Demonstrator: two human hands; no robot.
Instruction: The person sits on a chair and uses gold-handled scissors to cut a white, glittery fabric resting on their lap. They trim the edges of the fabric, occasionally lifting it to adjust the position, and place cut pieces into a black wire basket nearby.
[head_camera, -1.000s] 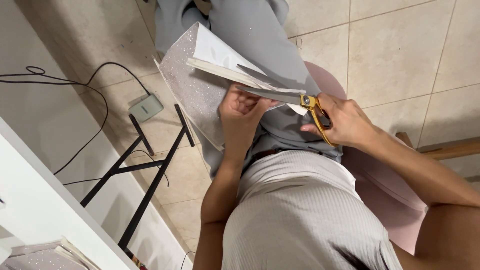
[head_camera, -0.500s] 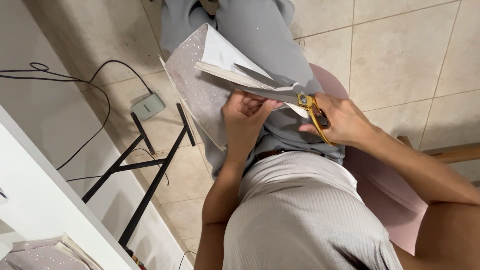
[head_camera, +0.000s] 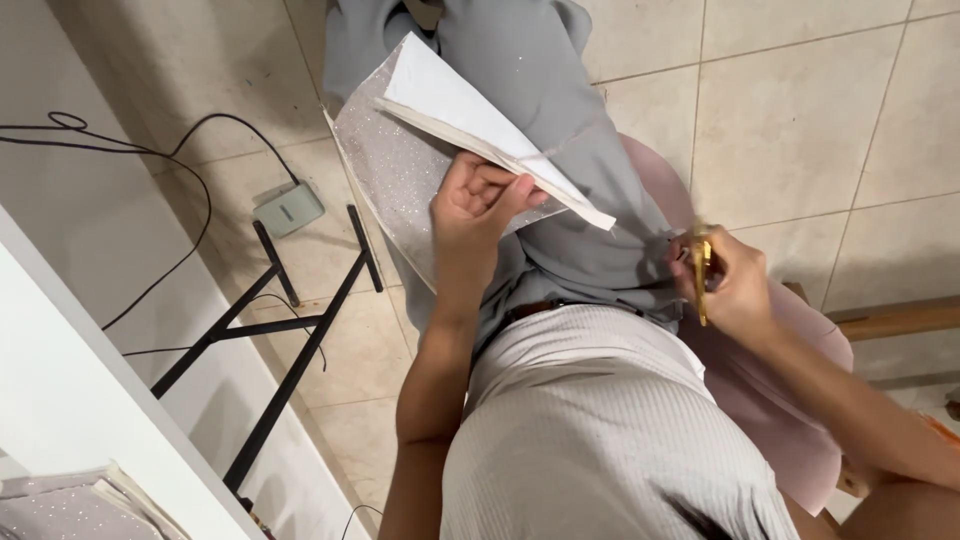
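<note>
Left hand (head_camera: 478, 200) grips glittery sheet (head_camera: 400, 180); right hand (head_camera: 735, 285) holds scissors (head_camera: 702, 272) apart

I've got one head-worn view, looking steeply down the wearer's torso onto the lap, close in. Frame takes the beige tiled floor (head_camera: 800, 130) above and the white desk edge (head_camera: 90, 400) lower left.

Glitter sheet (head_camera: 395, 185): silvery-pink sparkly face, plain white back, folded over w/ a white flap (head_camera: 470, 105) on top, lying tilted across the lap; thin edge of the fold runs diagonally down to the right. Left hand (head_camera: 478, 205) grips it near the middle of that edge. Scissors (head_camera: 702, 270): yellow-gold, blurred, pointing down, in right hand (head_camera: 735, 285), well apart from the sheet.
</note>
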